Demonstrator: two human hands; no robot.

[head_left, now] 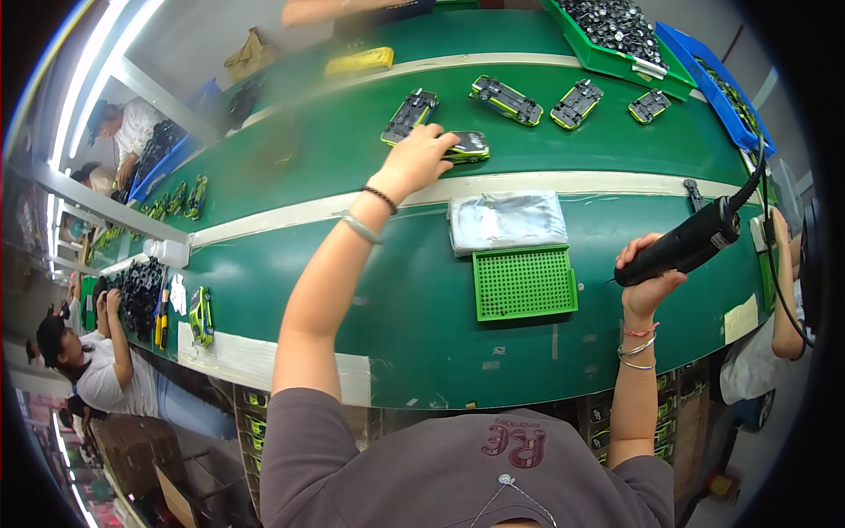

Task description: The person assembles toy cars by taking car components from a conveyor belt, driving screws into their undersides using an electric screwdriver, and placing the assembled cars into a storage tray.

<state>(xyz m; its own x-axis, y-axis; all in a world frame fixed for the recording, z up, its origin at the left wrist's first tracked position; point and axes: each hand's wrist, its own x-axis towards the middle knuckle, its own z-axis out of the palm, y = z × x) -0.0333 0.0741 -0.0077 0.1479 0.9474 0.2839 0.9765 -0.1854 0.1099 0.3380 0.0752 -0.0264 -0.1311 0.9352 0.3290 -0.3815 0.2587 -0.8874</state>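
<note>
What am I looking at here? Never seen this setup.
No robot: these are a person's two bare hands, seen from above by a fisheye camera on their head, so straight edges bend. The left hand reaches to a green-and-black car; whether it grips it is unclear. The right hand holds a corded black handheld tool. On the green work surface lie four more cars farther off, undersides up, and, nearer, a plastic-wrapped package beside a green perforated tray.
</note>
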